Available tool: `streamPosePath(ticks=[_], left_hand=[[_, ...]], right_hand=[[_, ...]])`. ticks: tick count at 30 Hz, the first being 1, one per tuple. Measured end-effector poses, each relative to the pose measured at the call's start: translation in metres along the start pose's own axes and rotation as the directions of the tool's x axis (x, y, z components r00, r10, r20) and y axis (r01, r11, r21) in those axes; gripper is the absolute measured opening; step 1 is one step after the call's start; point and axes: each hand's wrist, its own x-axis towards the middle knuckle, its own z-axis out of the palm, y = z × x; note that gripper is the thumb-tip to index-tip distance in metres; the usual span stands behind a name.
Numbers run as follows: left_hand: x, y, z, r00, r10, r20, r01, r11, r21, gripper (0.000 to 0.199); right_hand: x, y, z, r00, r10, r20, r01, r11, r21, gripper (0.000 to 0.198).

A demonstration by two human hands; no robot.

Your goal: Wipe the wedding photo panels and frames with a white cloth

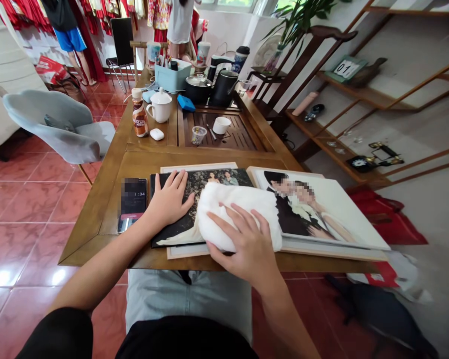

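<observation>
My left hand (168,199) lies flat with its fingers spread on the dark cover of a photo album (187,192), near its upper left corner. A folded white cloth (209,199) rests across the album's right part. On top of that cloth is my right hand (243,239), palm down, its fingers spread and slightly bent. Beside the album at right lies a framed wedding photo (344,214), partly covered by the cloth's edge. A phone (133,199) with its screen lit sits to the left of my left hand. Pale frame edges show beneath the album.
Farther back on the wooden table (108,214) are a coffee bottle (139,113), a lidded white mug (160,105), a white earbud case (157,134), a small cup (221,125) and a black kettle (224,87). A grey chair (56,119) stands left; wooden shelves (374,94) are right. Two people stand behind.
</observation>
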Motion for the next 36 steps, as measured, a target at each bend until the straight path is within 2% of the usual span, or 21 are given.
streamPosePath(ticks=[6, 17, 20, 29, 32, 36], left_hand=[[0.001, -0.002, 0.000, 1.000, 0.005, -0.002, -0.005, 1.000, 0.002, 0.062], [0.000, -0.001, -0.002, 1.000, 0.004, -0.001, -0.004, 1.000, -0.005, 0.063], [0.001, -0.001, -0.001, 1.000, 0.006, -0.004, -0.006, 1.000, -0.009, 0.063], [0.000, -0.002, 0.000, 1.000, 0.006, 0.000, -0.006, 1.000, 0.000, 0.063], [0.000, -0.001, -0.001, 1.000, 0.003, 0.002, -0.003, 1.000, -0.002, 0.063], [0.000, 0.000, -0.002, 1.000, -0.003, 0.010, 0.003, 1.000, -0.005, 0.063]], right_hand=[[0.000, -0.003, 0.000, 0.999, -0.035, 0.023, 0.034, 0.998, 0.047, 0.049], [-0.006, 0.040, -0.002, 0.995, 0.057, -0.077, -0.066, 0.990, -0.125, 0.041], [-0.005, 0.035, -0.001, 0.995, 0.056, -0.080, -0.065, 0.991, -0.119, 0.041], [0.000, -0.005, 0.003, 1.000, -0.009, -0.015, 0.010, 1.000, 0.016, 0.047], [-0.001, 0.002, 0.002, 1.000, -0.019, -0.007, 0.019, 1.000, 0.024, 0.046], [-0.006, 0.025, 0.000, 0.999, 0.009, -0.048, -0.011, 0.999, -0.046, 0.041]])
